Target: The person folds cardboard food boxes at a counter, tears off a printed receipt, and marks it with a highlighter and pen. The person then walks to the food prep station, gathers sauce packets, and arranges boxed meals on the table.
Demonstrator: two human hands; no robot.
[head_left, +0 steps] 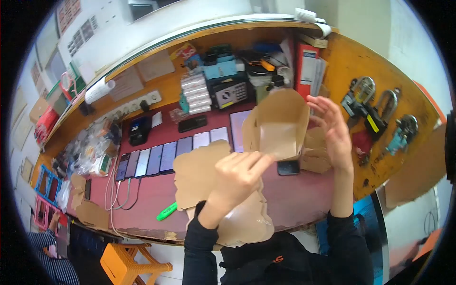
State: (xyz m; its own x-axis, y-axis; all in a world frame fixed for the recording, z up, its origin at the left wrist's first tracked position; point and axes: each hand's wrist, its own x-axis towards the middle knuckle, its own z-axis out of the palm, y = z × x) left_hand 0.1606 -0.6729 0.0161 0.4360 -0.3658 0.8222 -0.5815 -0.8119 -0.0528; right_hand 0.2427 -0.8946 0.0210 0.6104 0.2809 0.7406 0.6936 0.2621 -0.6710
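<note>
A brown folding cardboard food box [280, 126] stands partly formed in front of me, its flaps raised and its inside facing me. My left hand [242, 173] is closed at the box's near lower edge, the fingers curled and partly hidden. To the right of the box, my right hand [335, 130] is raised with its fingers apart, holding nothing. Flat cardboard box blanks [197, 173] lie below and left of my left hand, and further blanks [247, 221] reach the table's front edge. Folded cardboard [316, 154] sits behind my right hand.
Several phones [154, 160] lie in a row on the red tabletop, with cables in front. A green marker [166, 211] is near the front edge. A small safe [230, 93] and a red binder [306, 69] stand at the back. Padlocks [380, 111] hang on the right panel.
</note>
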